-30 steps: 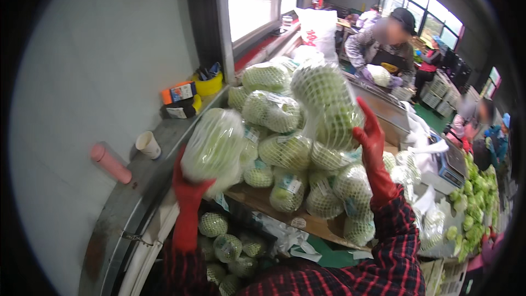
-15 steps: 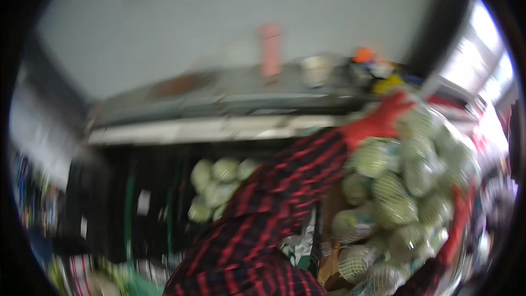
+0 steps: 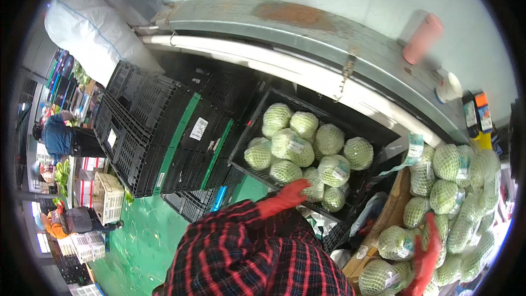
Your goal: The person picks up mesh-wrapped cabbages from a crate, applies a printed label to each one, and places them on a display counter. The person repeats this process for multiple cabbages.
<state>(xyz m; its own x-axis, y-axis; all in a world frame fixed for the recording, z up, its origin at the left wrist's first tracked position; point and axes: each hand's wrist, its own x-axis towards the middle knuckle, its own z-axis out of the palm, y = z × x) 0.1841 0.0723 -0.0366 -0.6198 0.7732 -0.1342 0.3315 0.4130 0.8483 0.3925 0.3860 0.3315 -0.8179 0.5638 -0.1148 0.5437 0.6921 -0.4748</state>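
From the head camera, the left hand [image 3: 286,197] in a red glove reaches into the black crate [image 3: 263,111] and touches a netted cabbage [image 3: 316,187] there. I cannot tell if its grip is closed. The right hand [image 3: 427,255], also in red, rests flat against the bagged cabbages [image 3: 446,197] piled on the right, grip loose.

Ten netted cabbages [image 3: 300,149] lie in one open black crate [image 3: 378,131] at the frame's centre. One stack of folded black crates [image 3: 148,131] stands at left. On the ledge at upper right: one pink cylinder [image 3: 422,39], one white cup [image 3: 449,87]. Two red gloves [image 3: 286,197].
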